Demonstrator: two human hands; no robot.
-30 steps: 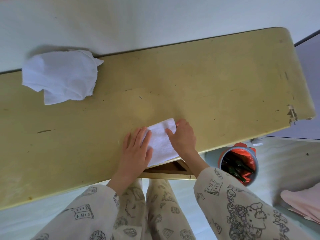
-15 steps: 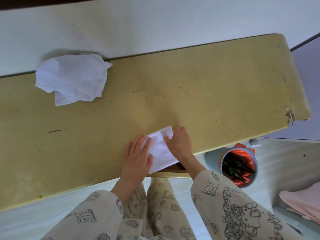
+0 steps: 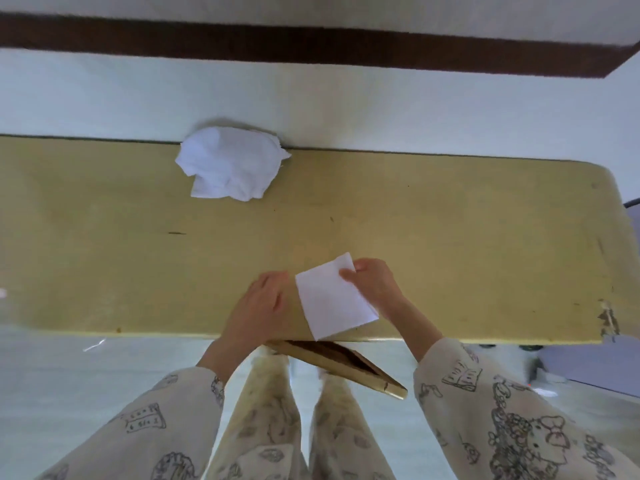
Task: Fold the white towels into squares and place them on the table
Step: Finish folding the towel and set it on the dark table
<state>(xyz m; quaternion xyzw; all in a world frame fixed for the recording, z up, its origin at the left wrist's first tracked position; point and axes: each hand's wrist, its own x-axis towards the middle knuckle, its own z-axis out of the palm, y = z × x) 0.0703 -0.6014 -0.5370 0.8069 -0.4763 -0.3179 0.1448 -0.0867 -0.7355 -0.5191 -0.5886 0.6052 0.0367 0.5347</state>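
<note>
Yellow table (image 3: 450, 237), folded towel (image 3: 332, 299) long axis running near-to-far, right hand (image 3: 375, 284) pinching

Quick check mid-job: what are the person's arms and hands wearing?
Both hands, left and right, are bare: no gloves. Both sleeves, left and right, are long, loose, cream fabric with dark line-drawn cartoons: books, a bow-wearing cat. The trousers match.

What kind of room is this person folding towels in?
Most likely a room at home, though I can't be sure. The person wears printed cartoon pyjama sleeves, works at a worn, chipped yellow wooden table pushed against a plain pale wall, and a crumpled white towel lies waiting.
</note>
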